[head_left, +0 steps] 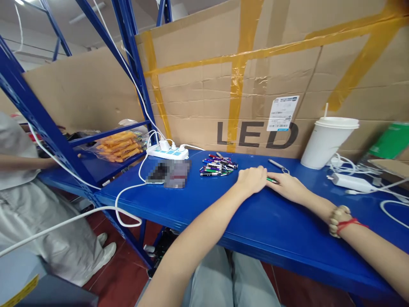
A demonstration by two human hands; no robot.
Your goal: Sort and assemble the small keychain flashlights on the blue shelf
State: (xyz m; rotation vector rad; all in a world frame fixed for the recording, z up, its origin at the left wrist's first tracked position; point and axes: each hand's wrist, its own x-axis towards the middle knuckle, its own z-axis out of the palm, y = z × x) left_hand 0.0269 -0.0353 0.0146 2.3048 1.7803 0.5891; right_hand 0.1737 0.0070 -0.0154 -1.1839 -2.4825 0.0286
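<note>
Two hands meet over a pen

The green pen (272,181) is between the two hands, just above the table (204,209). The left hand (252,179) is curled around its left end; the right hand (289,186) lies against the other, but whether its fingers grip or merely touch is hidden. A silver pen (277,164) lies just behind the right hand. Left of the hands is a pile of pens (219,165), then blurred items (168,172) and a power strip (168,152). Right stand a cup (329,143) and, nearer, a white adapter (351,182).

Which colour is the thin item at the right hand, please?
The thin item looks green and dark, best in the head view.
</note>
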